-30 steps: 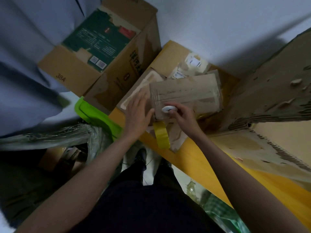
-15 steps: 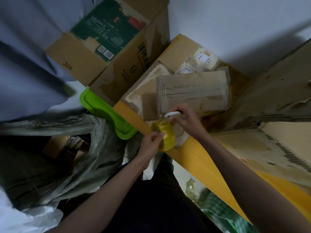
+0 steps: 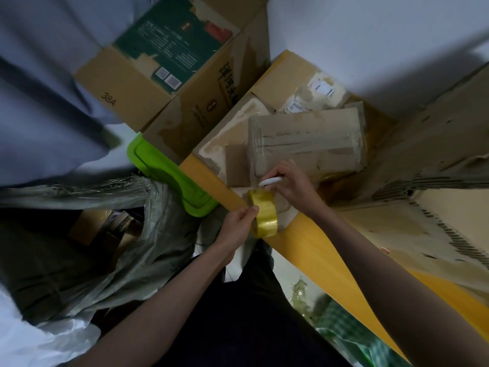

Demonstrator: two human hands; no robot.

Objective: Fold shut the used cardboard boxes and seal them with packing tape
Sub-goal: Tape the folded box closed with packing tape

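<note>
Left hand (image 3: 235, 229) pinches the yellow tape roll (image 3: 263, 214), just below the right hand (image 3: 289, 182), whose fingers curl round a white cutter (image 3: 270, 180) by the small box (image 3: 304, 144). Best keep tape taut, cut close.

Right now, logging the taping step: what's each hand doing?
Left hand: grips the yellow tape roll.
Right hand: holds a small white tool, kind unclear.
</note>
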